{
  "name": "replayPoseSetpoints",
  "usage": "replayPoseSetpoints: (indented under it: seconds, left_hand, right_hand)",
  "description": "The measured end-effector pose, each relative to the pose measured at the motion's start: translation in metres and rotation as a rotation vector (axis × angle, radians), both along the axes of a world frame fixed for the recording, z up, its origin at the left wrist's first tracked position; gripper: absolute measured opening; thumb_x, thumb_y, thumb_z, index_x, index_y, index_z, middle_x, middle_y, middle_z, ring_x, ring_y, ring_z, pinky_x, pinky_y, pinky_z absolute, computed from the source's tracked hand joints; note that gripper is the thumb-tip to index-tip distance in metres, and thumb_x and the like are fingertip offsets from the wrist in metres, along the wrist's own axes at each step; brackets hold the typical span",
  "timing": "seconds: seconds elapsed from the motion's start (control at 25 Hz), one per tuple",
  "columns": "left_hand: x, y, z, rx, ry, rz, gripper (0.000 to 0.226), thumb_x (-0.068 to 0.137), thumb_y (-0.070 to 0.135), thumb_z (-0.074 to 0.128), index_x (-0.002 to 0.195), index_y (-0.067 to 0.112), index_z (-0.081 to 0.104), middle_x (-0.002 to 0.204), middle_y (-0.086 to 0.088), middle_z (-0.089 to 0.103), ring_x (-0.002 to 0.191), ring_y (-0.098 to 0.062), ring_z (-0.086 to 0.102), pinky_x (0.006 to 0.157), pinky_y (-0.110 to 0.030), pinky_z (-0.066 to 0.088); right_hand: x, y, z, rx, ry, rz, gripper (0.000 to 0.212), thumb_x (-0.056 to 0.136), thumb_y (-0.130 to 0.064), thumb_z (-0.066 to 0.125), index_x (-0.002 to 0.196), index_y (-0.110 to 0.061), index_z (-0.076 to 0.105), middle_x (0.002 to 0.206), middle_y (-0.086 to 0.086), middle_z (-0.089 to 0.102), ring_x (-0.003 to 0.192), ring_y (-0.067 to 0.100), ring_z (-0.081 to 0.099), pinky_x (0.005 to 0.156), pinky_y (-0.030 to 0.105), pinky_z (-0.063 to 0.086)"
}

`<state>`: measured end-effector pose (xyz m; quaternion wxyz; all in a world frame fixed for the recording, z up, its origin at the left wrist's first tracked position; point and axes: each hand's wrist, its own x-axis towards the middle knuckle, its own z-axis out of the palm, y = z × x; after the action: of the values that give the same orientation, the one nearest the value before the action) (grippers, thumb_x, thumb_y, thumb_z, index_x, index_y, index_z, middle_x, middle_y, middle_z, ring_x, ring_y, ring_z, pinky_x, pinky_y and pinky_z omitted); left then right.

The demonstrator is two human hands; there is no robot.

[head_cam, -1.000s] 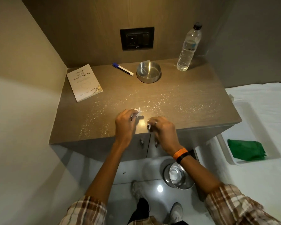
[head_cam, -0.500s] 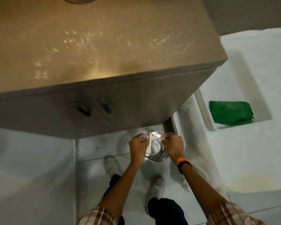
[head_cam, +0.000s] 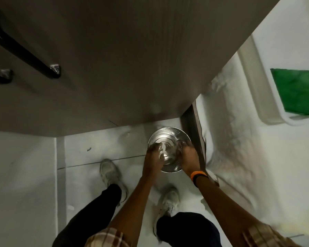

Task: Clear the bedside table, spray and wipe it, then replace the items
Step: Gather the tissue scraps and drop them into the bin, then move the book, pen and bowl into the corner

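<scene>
**Two hands over a steel bin beneath the bedside table**

The bedside table [head_cam: 132, 59] fills the upper part of the downward view, seen from its front face, with two dark bar handles [head_cam: 28, 56] at its left. Just below the table's lower right corner, on the pale tiled floor [head_cam: 34, 175], stands a small round steel bin [head_cam: 169, 138], its mouth open upward.

Right of the table lies a white bed surface [head_cam: 257, 166] carrying a white tray [head_cam: 268, 111] with a folded green cloth [head_cam: 298, 90] inside it. Below the table, two pale shoes [head_cam: 109, 172] and dark trouser legs show.

Both hands hang over the bin's mouth, hiding its near rim. The left hand [head_cam: 152, 160] and the right hand [head_cam: 188, 158] have fingers curled inward toward each other. Something small and pale blurs between them; whether either hand grips it cannot be told. An orange band [head_cam: 198, 174] circles the right wrist.
</scene>
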<state>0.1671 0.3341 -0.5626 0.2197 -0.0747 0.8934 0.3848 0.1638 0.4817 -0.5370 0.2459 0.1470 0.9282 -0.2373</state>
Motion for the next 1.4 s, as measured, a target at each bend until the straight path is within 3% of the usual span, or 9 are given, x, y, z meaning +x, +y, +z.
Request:
replayPoseSetpoints:
  seconds: [0.08, 0.24, 0.44, 0.6, 0.8, 0.96, 1.16, 1.28, 1.4]
  left_hand:
    - [0.005, -0.011, 0.035, -0.124, 0.186, -0.115, 0.051, 0.094, 0.022, 0.061, 0.142, 0.010, 0.052, 0.149, -0.010, 0.049, 0.139, -0.027, 0.043, 0.114, -0.037, 0.040]
    - [0.000, -0.039, 0.173, -0.291, 0.543, -0.211, 0.064, 0.095, 0.046, 0.049, 0.149, 0.014, 0.040, 0.153, -0.009, 0.045, 0.138, -0.025, 0.042, 0.114, -0.042, 0.039]
    - [-0.023, -0.083, 0.366, -0.263, 0.845, -0.184, 0.072, 0.097, 0.045, 0.052, 0.157, 0.014, 0.026, 0.163, -0.007, 0.029, 0.152, -0.026, 0.025, 0.124, -0.046, 0.022]
    - [-0.061, -0.128, 0.499, -0.363, 1.013, -0.067, 0.073, 0.094, 0.042, 0.056, 0.155, 0.009, 0.031, 0.160, -0.012, 0.034, 0.152, -0.031, 0.025, 0.121, -0.054, 0.026]
    - [-0.111, -0.194, 0.579, -0.557, 0.930, 0.002, 0.083, 0.096, 0.057, 0.043, 0.160, 0.013, 0.012, 0.167, -0.011, 0.016, 0.156, -0.026, 0.005, 0.125, -0.053, 0.016]
    - [-0.143, -0.255, 0.583, -0.607, 0.850, 0.080, 0.082, 0.095, 0.063, 0.035, 0.159, 0.017, 0.011, 0.167, -0.009, 0.015, 0.156, -0.025, 0.007, 0.126, -0.051, 0.015]
    - [-0.199, -0.354, 0.562, -0.582, 0.687, 0.138, 0.081, 0.094, 0.060, 0.040, 0.158, 0.020, 0.011, 0.166, -0.010, 0.018, 0.153, -0.028, 0.015, 0.123, -0.050, 0.023]
    - [-0.247, -0.416, 0.549, -0.565, 0.584, 0.124, 0.075, 0.095, 0.047, 0.053, 0.157, 0.020, 0.019, 0.164, -0.008, 0.022, 0.152, -0.027, 0.017, 0.122, -0.049, 0.026]
    - [-0.284, -0.454, 0.541, -0.571, 0.545, 0.076, 0.066, 0.096, 0.040, 0.057, 0.154, 0.019, 0.031, 0.161, -0.008, 0.029, 0.148, -0.026, 0.025, 0.120, -0.045, 0.033]
  right_hand:
    - [0.002, -0.008, 0.032, 0.051, 0.116, 0.060, 0.035, 0.098, -0.016, 0.060, 0.128, 0.000, 0.063, 0.157, 0.016, 0.040, 0.130, 0.034, 0.057, 0.105, 0.040, 0.052]
    - [0.003, -0.032, 0.162, 0.205, 0.480, 0.267, 0.047, 0.090, -0.032, 0.073, 0.128, -0.006, 0.066, 0.158, 0.015, 0.043, 0.150, 0.033, 0.036, 0.124, 0.050, 0.031]
    - [-0.019, -0.067, 0.354, 0.117, 0.768, 0.273, 0.085, 0.094, -0.055, 0.055, 0.160, -0.016, 0.021, 0.169, 0.014, 0.018, 0.159, 0.031, 0.011, 0.129, 0.050, 0.014]
    - [-0.073, -0.101, 0.486, 0.086, 0.974, 0.351, 0.086, 0.094, -0.059, 0.053, 0.159, -0.010, 0.026, 0.168, 0.018, 0.020, 0.158, 0.036, 0.013, 0.130, 0.051, 0.008]
    - [-0.144, -0.159, 0.565, 0.168, 1.033, 0.473, 0.095, 0.090, -0.070, 0.049, 0.158, -0.007, 0.029, 0.168, 0.020, 0.019, 0.158, 0.039, 0.014, 0.127, 0.058, 0.014]
    - [-0.182, -0.226, 0.576, 0.098, 1.008, 0.512, 0.092, 0.091, -0.070, 0.048, 0.159, -0.012, 0.027, 0.168, 0.018, 0.019, 0.158, 0.035, 0.013, 0.128, 0.054, 0.015]
    - [-0.238, -0.330, 0.550, -0.205, 0.745, 0.492, 0.081, 0.092, -0.049, 0.064, 0.158, -0.021, 0.025, 0.169, 0.010, 0.017, 0.155, 0.029, 0.022, 0.124, 0.047, 0.025]
    - [-0.287, -0.390, 0.540, -0.237, 0.622, 0.461, 0.069, 0.098, -0.034, 0.062, 0.156, -0.018, 0.031, 0.164, 0.010, 0.031, 0.151, 0.029, 0.032, 0.124, 0.049, 0.028]
    - [-0.333, -0.431, 0.538, -0.215, 0.549, 0.456, 0.050, 0.099, -0.021, 0.061, 0.145, -0.010, 0.046, 0.146, 0.016, 0.052, 0.134, 0.033, 0.051, 0.114, 0.049, 0.042]
